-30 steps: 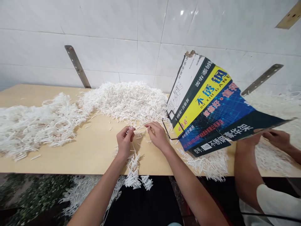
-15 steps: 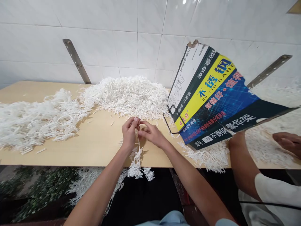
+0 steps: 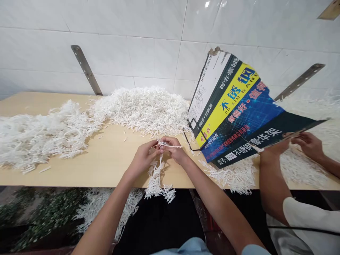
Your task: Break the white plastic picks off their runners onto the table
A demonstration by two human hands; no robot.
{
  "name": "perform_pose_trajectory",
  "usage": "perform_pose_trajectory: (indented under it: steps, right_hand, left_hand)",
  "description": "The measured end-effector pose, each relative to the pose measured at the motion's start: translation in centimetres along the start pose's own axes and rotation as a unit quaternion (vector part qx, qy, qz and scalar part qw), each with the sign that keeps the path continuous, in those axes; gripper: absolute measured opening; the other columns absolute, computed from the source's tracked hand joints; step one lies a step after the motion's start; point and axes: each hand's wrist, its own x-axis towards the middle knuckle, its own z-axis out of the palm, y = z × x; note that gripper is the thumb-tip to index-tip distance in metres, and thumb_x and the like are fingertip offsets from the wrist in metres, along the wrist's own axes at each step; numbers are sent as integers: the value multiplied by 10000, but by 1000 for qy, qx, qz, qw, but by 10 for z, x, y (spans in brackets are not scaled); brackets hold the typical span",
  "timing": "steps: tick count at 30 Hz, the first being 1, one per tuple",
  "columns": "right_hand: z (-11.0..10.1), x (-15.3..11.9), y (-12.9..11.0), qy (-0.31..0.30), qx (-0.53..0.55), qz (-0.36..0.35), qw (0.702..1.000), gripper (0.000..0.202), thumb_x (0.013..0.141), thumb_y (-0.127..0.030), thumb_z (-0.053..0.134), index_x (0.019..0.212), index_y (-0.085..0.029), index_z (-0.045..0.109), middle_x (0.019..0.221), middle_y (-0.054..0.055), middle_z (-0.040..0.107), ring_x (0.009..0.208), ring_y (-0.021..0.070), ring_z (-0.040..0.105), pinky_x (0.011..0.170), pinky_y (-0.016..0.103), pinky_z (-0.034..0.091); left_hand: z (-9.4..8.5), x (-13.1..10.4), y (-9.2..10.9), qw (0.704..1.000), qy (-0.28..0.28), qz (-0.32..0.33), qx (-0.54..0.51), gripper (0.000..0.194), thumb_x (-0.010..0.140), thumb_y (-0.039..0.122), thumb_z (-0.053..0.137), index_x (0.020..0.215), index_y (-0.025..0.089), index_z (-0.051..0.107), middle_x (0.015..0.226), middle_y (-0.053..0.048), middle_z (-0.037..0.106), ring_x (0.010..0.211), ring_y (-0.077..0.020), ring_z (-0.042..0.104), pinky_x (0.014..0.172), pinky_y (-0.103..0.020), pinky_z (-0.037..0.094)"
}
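Note:
My left hand and my right hand meet above the tabletop, fingertips pinched together on thin white strands. One strand end sticks out to the right across my right hand. Below the fingers hangs a bushy string of short white strips, which droops over the table's front edge. I cannot make out what the strips are made of. Behind my hands lies a big heap of loose white strips. To its left is a pile of longer, curlier white strands.
A printed cardboard sheet leans in a black wire stand on the right. Past it, a co-worker's hands work at more white strips. The pale wooden table meets a tiled wall. More white strands hang below the front edge.
My hands have lowered slightly and turned, and a strand end now shows across my right hand. The co-worker's hands have come closer together behind the cardboard.

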Motion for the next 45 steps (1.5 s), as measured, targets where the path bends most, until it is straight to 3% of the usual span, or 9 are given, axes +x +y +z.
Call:
perform_pose_trajectory:
  steps: [6, 9, 15, 20, 24, 27, 35, 41, 45]
  right_hand:
    - [-4, -1, -3, -19, 57, -18, 998, 161, 814, -305, 698, 746, -158, 704, 652, 42, 717, 484, 137, 594, 476, 250, 467]
    - [0, -2, -3, -82, 31, 54, 995, 251, 878, -396, 665, 873, -149, 708, 658, 45, 730, 422, 134, 596, 403, 235, 459]
    - [15, -1, 4, -65, -77, 147, 984, 493, 882, -548, 713, 1222, -227, 556, 615, -50, 702, 296, 104, 505, 280, 191, 356]
    - [18, -3, 4, -32, -147, 127, 980, 366, 882, -520, 719, 1077, -235, 597, 742, -21, 746, 304, 84, 487, 281, 207, 385]
    - [20, -3, 8, 48, -166, 80, 982, 278, 901, -495, 682, 952, -224, 646, 677, -29, 692, 319, 93, 489, 291, 216, 375]
    - [22, -3, 12, 82, -176, 33, 981, 261, 908, -476, 675, 924, -216, 679, 681, -15, 690, 350, 98, 503, 320, 221, 365]
    - [29, -7, 17, 121, -192, -109, 968, 219, 929, -420, 683, 900, -204, 711, 769, 34, 724, 646, 170, 682, 560, 261, 524]
    - [16, -3, 19, 257, -190, -163, 933, 185, 964, -392, 643, 952, -212, 686, 835, 46, 747, 708, 178, 704, 636, 279, 566]
    - [13, 0, 16, 241, -275, -182, 913, 162, 952, -355, 647, 939, -218, 733, 906, 58, 769, 829, 210, 725, 789, 324, 589]
  left_hand:
    - [-39, -6, -7, 976, -63, 23, 209, 222, 979, 341, 555, 1033, 236, 743, 996, -67, 736, 877, -240, 676, 770, -347, 495]
    - [-41, -8, -17, 959, 33, 49, 276, 203, 968, 266, 545, 1037, 228, 733, 1083, -91, 698, 976, -261, 655, 822, -373, 502]
    - [-10, -4, -25, 915, 234, 71, 320, 390, 929, 217, 602, 1318, 237, 625, 1276, -144, 624, 1186, -336, 567, 926, -443, 492]
    - [7, 2, -18, 934, 326, -71, 131, 726, 803, 244, 719, 1468, 198, 432, 1300, -149, 608, 1112, -315, 614, 879, -415, 489]
    - [10, 4, -15, 958, 245, -135, -70, 192, 831, 355, 694, 908, 185, 646, 824, -40, 661, 756, -201, 600, 685, -300, 435]
    - [11, 4, -17, 962, 191, -119, -156, 216, 842, 353, 665, 724, 192, 583, 664, 2, 580, 648, -158, 536, 616, -272, 406]
    - [13, 0, -20, 959, 166, -99, -208, 253, 864, 376, 677, 718, 196, 577, 633, 19, 567, 606, -140, 519, 623, -272, 420]
    - [14, -4, -6, 948, 195, -63, -243, 303, 883, 391, 706, 1121, 214, 641, 903, -23, 684, 773, -154, 625, 723, -275, 496]
    - [16, -2, -6, 944, 221, -64, -235, 278, 940, 427, 646, 1133, 227, 662, 1113, -70, 705, 965, -185, 680, 887, -320, 524]
